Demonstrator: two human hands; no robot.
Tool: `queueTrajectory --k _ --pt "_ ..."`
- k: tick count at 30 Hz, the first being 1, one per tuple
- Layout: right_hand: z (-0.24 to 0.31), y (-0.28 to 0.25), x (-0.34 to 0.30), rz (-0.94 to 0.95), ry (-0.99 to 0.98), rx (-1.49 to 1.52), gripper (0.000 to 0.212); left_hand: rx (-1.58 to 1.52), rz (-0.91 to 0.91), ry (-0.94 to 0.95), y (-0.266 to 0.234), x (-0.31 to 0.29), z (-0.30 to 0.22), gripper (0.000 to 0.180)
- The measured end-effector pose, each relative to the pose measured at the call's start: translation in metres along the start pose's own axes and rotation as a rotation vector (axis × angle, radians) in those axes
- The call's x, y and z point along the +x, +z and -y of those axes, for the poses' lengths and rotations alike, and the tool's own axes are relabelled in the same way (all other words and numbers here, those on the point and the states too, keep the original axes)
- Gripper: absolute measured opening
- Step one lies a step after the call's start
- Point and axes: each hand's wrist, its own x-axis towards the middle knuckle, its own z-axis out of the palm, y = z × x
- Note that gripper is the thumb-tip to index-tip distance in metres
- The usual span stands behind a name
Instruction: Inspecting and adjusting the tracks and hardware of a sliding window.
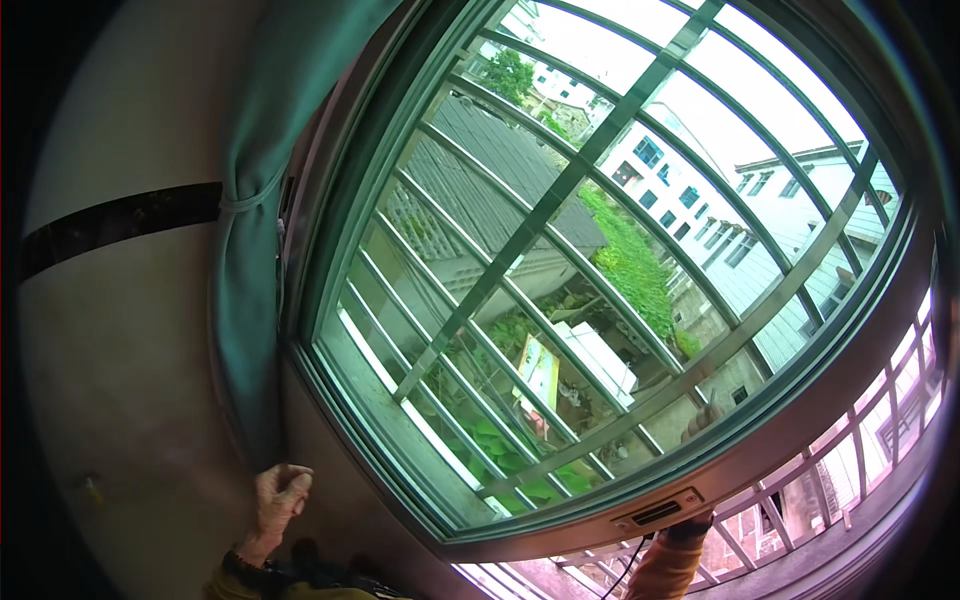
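A window sash [660, 470] with a brown frame and green-tinted glass fills the middle and right. My right forearm, in an orange-yellow sleeve, passes behind the sash's lower frame. Through the glass, my right hand [701, 422] shows dimly at the lower right, near the metal bars; whether it grips anything is unclear. A latch [657, 511] with a dark slot is set in the frame just above that sleeve. Lower left, my left hand [279, 502] is raised with its fingers curled in and the thumb against them. Nothing shows in it, and it is apart from the sash.
A grey-green curtain [248, 300], tied at its middle, hangs left of the window. The wall [130, 380] behind it bears a dark band. Metal security bars [560, 190] stand beyond the glass. A thin dark cable [628, 570] hangs beside my right sleeve. Outside are roofs, plants and white buildings.
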Motion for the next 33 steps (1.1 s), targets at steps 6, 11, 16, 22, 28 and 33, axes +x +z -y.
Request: queueTrajectory --k 6,11,16,22,28,33 --pt "0.016 0.058 0.096 0.059 0.069 -0.2 0.009 0.009 -0.167 0.009 -0.028 -0.008 -0.007 0.014" --pt "0.053 0.097 0.14 0.407 -0.03 -0.203 0.012 0.037 -0.219 0.005 -0.028 -0.018 0.0 0.016" --pt "0.071 0.158 0.149 0.436 -0.233 -0.215 0.016 0.012 -0.306 0.043 -0.012 -0.032 0.015 0.018" --pt "0.07 0.199 0.187 0.659 -0.27 -0.161 0.019 -0.011 -0.437 0.024 0.007 -0.07 0.038 0.018" --pt "0.083 0.211 0.202 0.709 -0.276 -0.058 0.02 -0.027 -0.564 0.065 0.018 -0.097 0.05 0.018" --pt "0.069 0.219 0.212 0.812 -0.226 -0.053 0.018 -0.032 -0.625 0.088 0.013 -0.11 0.065 0.019"
